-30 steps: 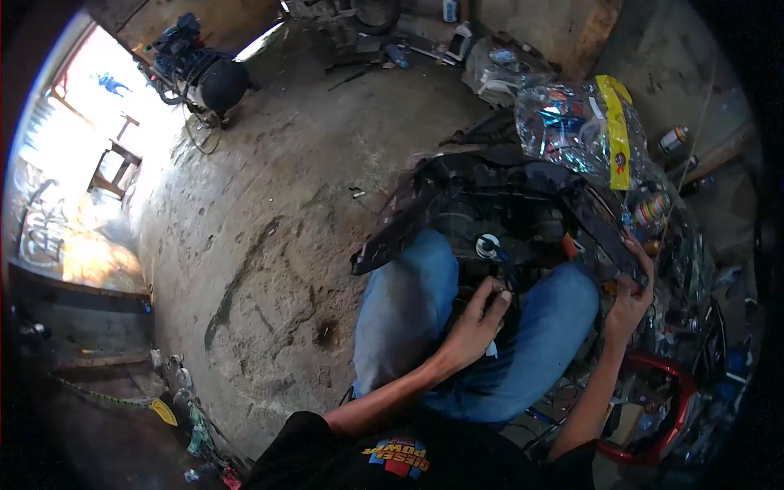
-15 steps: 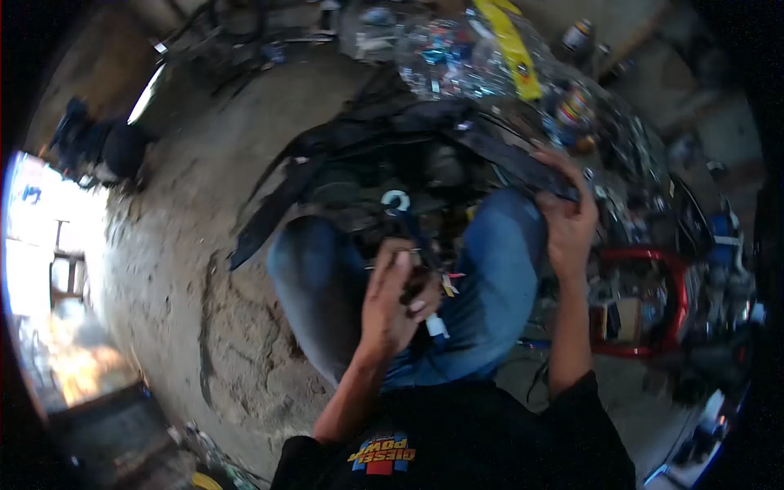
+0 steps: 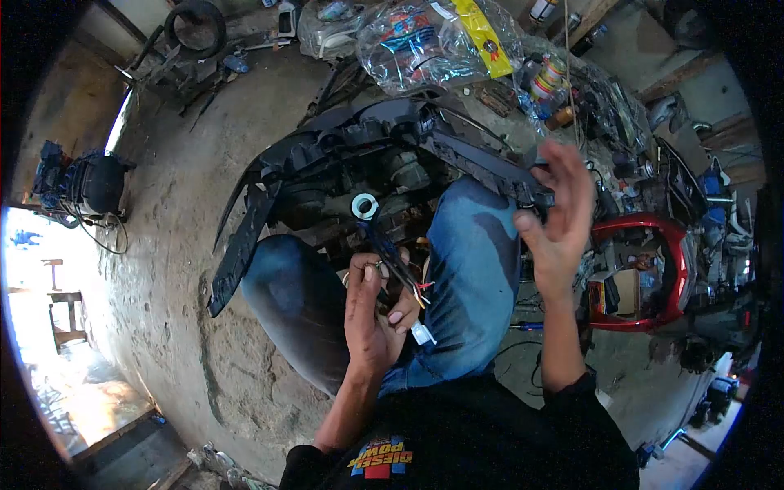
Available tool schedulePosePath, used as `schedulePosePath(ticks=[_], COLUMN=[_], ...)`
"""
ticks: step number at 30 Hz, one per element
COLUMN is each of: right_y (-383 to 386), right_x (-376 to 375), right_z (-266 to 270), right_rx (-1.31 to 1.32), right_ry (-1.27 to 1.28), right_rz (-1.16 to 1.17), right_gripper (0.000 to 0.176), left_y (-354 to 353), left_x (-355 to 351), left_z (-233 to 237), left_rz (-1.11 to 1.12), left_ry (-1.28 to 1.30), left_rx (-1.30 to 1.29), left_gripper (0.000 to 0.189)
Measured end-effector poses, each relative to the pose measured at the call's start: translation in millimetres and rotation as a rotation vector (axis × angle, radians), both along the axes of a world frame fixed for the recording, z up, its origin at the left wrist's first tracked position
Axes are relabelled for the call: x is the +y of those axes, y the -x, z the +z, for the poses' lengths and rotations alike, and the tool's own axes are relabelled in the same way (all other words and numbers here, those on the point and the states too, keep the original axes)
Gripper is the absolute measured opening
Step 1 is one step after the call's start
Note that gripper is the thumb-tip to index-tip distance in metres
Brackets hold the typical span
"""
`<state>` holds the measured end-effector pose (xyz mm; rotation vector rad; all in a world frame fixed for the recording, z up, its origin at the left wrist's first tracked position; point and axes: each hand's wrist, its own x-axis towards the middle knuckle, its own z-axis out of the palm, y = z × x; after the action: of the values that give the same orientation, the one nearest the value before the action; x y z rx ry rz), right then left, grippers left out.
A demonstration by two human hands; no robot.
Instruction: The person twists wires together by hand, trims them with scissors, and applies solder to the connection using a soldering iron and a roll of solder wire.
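- Left hand [image 3: 366, 318]: over the lap, fingers curled and closed on wires [image 3: 394, 260]; small bit at the fingertips too hidden to name.
- Wires: dark bundle between the knees, running from a pale ring [image 3: 364, 206] down past the fingers; loose ends red, white and yellow.
- White connector [image 3: 422, 332]: just below the left hand, against the jeans [image 3: 478, 273].
- Right hand [image 3: 567, 229]: raised by the right knee, fingers and thumb spread, nothing gripped; fingers blurred. It's at the panel's right end; can't tell if touching.
- Hands well apart from each other.
- Panel [image 3: 359, 126]: black, curved, arching around the far side of the knees; left end beside left knee, right end beside right knee.
- Clear bag [image 3: 400, 53]: beyond the panel, yellow strip [image 3: 482, 37] on it.
- Spray can [image 3: 545, 79]: right of the bag, among clutter.
- Red frame [image 3: 682, 261]: right of the right forearm; a box [image 3: 627, 291] shows within its curve.
- Compressor [image 3: 102, 184]: far left, near the bright doorway.
- Tyre [image 3: 219, 33]: upper left, by the wall.
- Floor [image 3: 188, 163]: bare, rough, grey.
- Shirt [image 3: 506, 425]: black, coloured print on front.
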<state>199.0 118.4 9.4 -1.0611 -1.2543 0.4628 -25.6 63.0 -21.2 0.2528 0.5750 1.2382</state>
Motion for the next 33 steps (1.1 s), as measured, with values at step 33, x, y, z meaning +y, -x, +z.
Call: schedulePosePath(ticks=[33], right_y=[5.3], right_x=[-14.5], right_z=[-1.3], right_rx=[-0.760], right_ry=[-0.121], right_rz=[0.140], right_gripper=[0.027], left_y=[-37.4], left_x=[28.4], left_z=[40.4], left_rz=[-0.140], left_ry=[-0.527], left_rx=[1.140], left_gripper=[0.013])
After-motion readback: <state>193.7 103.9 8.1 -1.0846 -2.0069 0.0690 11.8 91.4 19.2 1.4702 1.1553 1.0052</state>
